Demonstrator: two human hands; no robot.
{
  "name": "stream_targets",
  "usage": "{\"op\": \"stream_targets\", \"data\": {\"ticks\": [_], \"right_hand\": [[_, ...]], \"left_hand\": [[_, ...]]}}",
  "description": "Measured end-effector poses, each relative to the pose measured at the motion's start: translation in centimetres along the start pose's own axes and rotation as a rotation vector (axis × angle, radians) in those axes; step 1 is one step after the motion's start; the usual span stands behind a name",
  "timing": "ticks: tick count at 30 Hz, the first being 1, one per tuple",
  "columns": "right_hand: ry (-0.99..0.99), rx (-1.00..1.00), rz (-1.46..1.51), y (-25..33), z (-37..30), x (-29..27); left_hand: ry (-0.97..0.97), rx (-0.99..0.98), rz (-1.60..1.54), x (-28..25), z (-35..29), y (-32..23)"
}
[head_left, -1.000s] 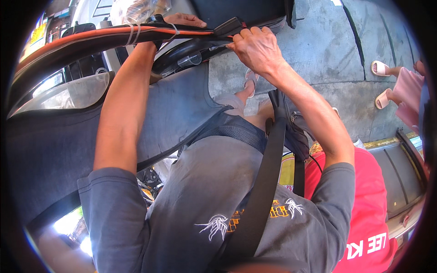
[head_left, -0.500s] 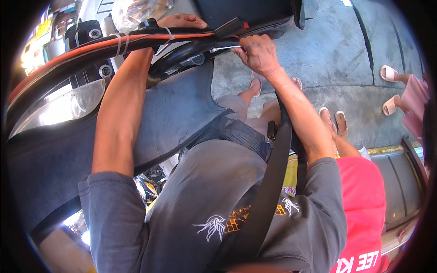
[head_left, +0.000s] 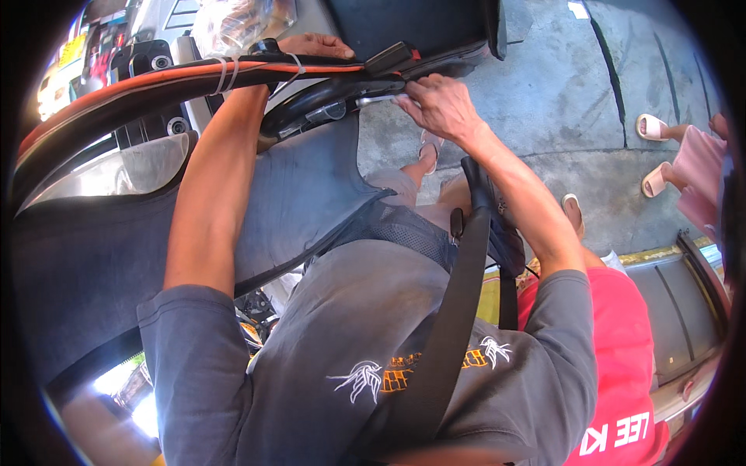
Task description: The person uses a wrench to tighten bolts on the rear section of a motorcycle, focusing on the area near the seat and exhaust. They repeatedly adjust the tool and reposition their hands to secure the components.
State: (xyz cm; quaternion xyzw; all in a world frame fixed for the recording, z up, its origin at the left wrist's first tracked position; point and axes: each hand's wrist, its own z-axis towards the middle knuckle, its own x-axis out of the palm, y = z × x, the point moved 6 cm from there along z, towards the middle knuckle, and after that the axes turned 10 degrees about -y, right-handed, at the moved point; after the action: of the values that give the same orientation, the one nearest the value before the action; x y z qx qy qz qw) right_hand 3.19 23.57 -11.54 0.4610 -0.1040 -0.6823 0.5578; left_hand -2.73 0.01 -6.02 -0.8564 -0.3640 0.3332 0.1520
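Observation:
My left hand (head_left: 315, 44) lies beyond a black tube (head_left: 171, 81), its fingers stretched toward a dark panel and partly hidden by the tube. An orange cable (head_left: 148, 76) runs along that tube, bound with pale zip ties (head_left: 227, 74). My right hand (head_left: 441, 105) is closed, with thumb and fingers pinching the end of a slim silver metal piece (head_left: 378, 100), whose kind I cannot make out. A black rectangular block (head_left: 391, 58) sits at the tube's right end, between my hands. Below it is a curved black part with a grey fitting (head_left: 326, 113).
A clear plastic bag (head_left: 242, 25) lies behind the tube. A large dark grey cover (head_left: 299, 175) spreads under my left arm. A person in a red shirt (head_left: 622, 342) is close on my right. Sandalled feet (head_left: 653, 128) stand on the concrete floor (head_left: 536, 93).
My right hand and the silver piece sit slightly lower in view. My left hand has barely moved. The person in red has shifted a little.

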Motion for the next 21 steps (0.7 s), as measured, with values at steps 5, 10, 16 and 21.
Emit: {"op": "stream_targets", "data": {"ticks": [5, 10, 16, 21], "right_hand": [[0.088, -0.035, -0.226, 3.0, 3.3, -2.6], [0.253, -0.118, -0.364, 5.7, 5.8, -3.1], [0.185, -0.079, -0.316, 4.0, 5.4, -3.3], [0.006, -0.131, -0.206, 0.8, 3.1, -1.8]], "left_hand": [[-0.003, 0.017, -0.043, -0.6, 0.0, 0.4], [-0.048, 0.055, 0.025, -0.8, 0.8, 0.5], [-0.026, -0.002, 0.019, -0.6, 1.2, 0.8], [-0.092, 0.016, 0.085, -0.7, -0.2, 0.0]]}}
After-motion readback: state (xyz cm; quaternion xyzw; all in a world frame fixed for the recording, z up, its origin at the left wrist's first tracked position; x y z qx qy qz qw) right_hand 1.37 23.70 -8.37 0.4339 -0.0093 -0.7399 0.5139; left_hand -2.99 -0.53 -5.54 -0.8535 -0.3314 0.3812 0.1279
